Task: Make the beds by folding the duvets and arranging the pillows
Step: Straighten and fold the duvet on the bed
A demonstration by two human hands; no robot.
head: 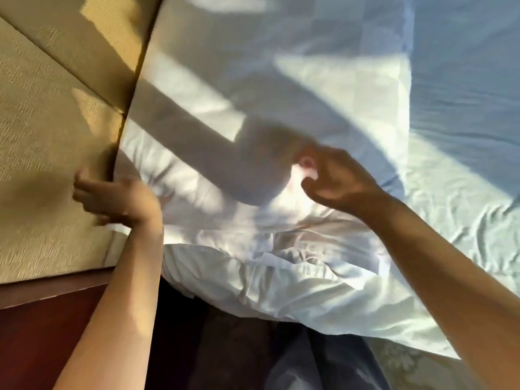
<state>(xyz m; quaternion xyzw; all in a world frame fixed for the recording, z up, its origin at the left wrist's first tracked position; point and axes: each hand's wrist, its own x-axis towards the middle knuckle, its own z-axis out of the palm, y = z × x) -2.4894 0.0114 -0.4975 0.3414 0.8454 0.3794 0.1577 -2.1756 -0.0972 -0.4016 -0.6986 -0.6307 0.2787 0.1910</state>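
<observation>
Looking down on the head end of a bed, seen from the head camera. A white pillow (pixel 197 178) lies on the mattress with one edge against the beige padded headboard (pixel 50 142), which fills the left of the view.

Left hand (pixel 112 198): placed at the pillow's near corner, where pillow meets headboard, with its fingers (pixel 84 190) curled toward the headboard panel. Blur hides whether they grip the pillow fabric or merely touch it, so the grip cannot be told.

Right hand (pixel 334 178): held over the pillow's other side, close to its surface. Its fingers are bent loosely, the thumb is apart from them, and nothing is visible between them.

Broad shadows cross the sunlit pillow between the two hands. Crumpled white bedding (pixel 281 277) lies on the near side of the pillow and hangs over the bed's near edge. To the right, a wrinkled white sheet (pixel 464 114) covers the mattress, partly in shade. Dark red-brown wood (pixel 42 333) shows beneath the headboard at lower left, and patterned carpet (pixel 399 358) at lower right.
</observation>
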